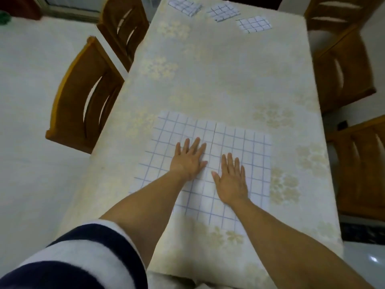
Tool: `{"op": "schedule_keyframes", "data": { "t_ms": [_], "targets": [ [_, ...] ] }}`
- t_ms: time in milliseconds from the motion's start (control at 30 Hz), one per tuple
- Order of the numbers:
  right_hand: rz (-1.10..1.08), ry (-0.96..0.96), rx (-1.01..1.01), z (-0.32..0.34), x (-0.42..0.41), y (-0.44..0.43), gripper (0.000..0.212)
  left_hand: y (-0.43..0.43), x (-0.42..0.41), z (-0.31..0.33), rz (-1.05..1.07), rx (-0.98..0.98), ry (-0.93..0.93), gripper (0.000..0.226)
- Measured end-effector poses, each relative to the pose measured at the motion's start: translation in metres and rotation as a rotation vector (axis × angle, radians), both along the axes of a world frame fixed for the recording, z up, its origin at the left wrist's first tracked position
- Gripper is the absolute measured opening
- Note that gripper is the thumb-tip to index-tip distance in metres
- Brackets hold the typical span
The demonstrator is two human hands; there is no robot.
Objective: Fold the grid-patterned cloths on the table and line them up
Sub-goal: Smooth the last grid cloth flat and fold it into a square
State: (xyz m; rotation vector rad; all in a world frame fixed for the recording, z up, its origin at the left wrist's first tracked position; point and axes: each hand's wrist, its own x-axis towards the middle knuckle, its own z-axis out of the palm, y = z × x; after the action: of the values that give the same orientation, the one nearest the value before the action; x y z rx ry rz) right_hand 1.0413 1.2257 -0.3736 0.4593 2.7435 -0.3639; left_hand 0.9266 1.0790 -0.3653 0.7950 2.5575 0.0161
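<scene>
A long table [218, 80], covered with a pale cloth printed with faint flowers, is seen from above. It is flanked by wooden chairs: two at its left side [83, 97] [125, 24] and two at its right [341, 67] [362, 170]. A dark-and-white striped sleeve [83, 257] fills the lower left corner.

A large grid cloth [245, 147], white with thin blue lines, is spread flat on the near half of the table; a dark line runs down its middle. Three small folded grid cloths [184, 6] [224, 11] [254, 25] are set in a loose, slanting row at the far end, near one another but apart.

The left hand [187, 161] and the right hand [232, 184] are laid flat on the large cloth, fingers straight and spread, nothing grasped, one on each side of the line.
</scene>
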Motion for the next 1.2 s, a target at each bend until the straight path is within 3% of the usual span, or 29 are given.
{"op": "schedule_keyframes", "data": {
  "t_ms": [167, 300, 467, 567, 900, 1033, 1100, 1200],
  "targets": [
    [0.07, 0.049, 0.182, -0.018, 0.014, 0.034, 0.076, -0.017, 0.014, -0.025, 0.046, 0.118, 0.102, 0.066],
    [0.144, 0.046, 0.197, -0.013, 0.005, 0.06, 0.079, -0.007, 0.018, -0.025, 0.091, 0.135, 0.101, 0.067],
    [0.086, 0.208, 0.125, 0.002, -0.061, 0.035, 0.068, 0.017, -0.012, -0.017, 0.055, 0.243, 0.121, 0.064],
    [-0.007, 0.147, 0.034, -0.008, -0.1, 0.011, 0.061, 0.031, -0.04, -0.021, 0.08, 0.218, 0.076, 0.061],
    [-0.008, 0.077, 0.188, -0.021, -0.079, 0.092, 0.068, -0.033, -0.082, -0.027, 0.22, 0.128, 0.157, 0.064],
    [-0.007, -0.032, 0.224, -0.014, -0.081, 0.095, 0.07, -0.043, -0.096, -0.022, 0.137, 0.04, 0.107, 0.068],
    [-0.02, 0.074, 0.222, -0.001, -0.086, 0.068, 0.066, -0.035, -0.092, -0.01, 0.087, 0.056, 0.198, 0.068],
    [0.082, 0.292, 0.027, 0.009, -0.076, -0.008, 0.058, -0.016, -0.047, 0.003, 0.038, 0.259, 0.292, 0.067]
  ]
}}
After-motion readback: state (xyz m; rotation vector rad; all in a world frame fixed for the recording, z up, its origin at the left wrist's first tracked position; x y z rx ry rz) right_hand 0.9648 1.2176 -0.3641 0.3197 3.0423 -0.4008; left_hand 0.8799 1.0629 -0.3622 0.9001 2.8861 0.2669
